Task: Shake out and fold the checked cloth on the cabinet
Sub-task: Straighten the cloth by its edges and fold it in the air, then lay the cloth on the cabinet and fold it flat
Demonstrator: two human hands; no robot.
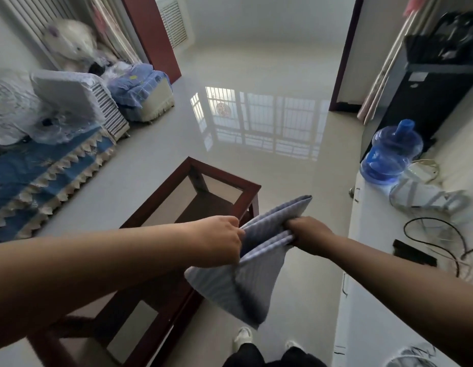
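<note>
The fingers (236,229) of the left hand (217,241) and those of the right hand (308,235) are buried in the folds of the cloth (246,276), whose check pattern is blurred to faint stripes. The white cabinet (376,260) runs off the right edge, and the glass-topped table (193,207) off the bottom.

Both arms outstretched; left grip (219,241), right grip (308,234) clenched.

Dark wooden glass-top table (246,186) on glossy floor (256,75); blue water jug (390,154) right; black cables (437,234) nearby.
</note>
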